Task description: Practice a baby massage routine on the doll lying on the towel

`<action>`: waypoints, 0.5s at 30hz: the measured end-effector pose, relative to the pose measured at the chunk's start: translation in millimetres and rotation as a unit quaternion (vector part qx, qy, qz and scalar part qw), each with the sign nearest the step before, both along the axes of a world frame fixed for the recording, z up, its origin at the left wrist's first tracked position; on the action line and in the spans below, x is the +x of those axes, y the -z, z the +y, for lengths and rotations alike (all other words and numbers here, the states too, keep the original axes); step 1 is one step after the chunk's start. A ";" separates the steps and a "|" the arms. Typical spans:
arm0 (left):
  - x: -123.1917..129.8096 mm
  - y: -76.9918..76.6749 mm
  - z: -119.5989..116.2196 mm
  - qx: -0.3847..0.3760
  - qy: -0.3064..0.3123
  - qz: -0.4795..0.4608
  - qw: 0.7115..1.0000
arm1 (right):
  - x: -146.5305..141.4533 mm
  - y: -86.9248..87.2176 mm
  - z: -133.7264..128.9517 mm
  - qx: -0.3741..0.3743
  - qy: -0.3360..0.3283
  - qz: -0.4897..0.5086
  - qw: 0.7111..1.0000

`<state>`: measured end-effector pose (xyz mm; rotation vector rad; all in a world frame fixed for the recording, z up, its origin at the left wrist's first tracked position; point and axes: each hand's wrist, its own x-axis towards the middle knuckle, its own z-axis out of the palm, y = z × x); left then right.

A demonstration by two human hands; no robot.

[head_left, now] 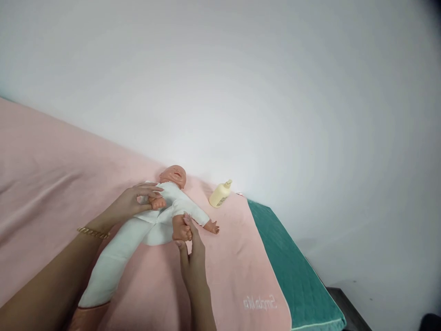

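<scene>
A baby doll (156, 230) in a white cloth suit lies on its back on the pink blanket (234, 276), head toward the wall. My left hand (136, 200) is closed around one of the doll's small hands (158, 202), fingers over it and thumb below. With thumb and fingers, my right hand (193, 248) grips the doll's bare foot (181, 228); that leg is bent up over its body. The doll's other leg (110, 262) stretches toward the lower left, beside my left forearm. Its free arm (196, 212) points out to the right.
A pale yellow pump bottle (219, 195) stands a little tilted in view, right of the doll's head and near the white wall (275, 101). The blanket's right edge shows lettering, and a green quilted mattress (296, 266) extends beyond it. A dark piece (344, 303) sits at lower right.
</scene>
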<state>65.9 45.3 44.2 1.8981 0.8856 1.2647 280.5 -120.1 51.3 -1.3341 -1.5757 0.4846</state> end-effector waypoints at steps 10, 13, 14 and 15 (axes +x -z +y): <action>-6.0 -13.2 -8.2 -0.165 -0.138 -0.274 0.937 | 3.8 6.1 -46.2 0.108 -0.054 -0.046 0.992; -11.5 -9.3 -2.7 -0.177 -0.196 -0.370 0.891 | 3.6 18.0 -68.3 0.136 -0.054 -0.101 0.984; -13.9 -6.3 0.4 -0.175 -0.214 -0.394 0.876 | 3.9 24.8 -74.6 0.143 -0.045 -0.119 0.982; -16.5 -2.8 3.7 -0.178 -0.229 -0.421 0.860 | 4.6 32.5 -80.3 0.149 -0.035 -0.137 0.979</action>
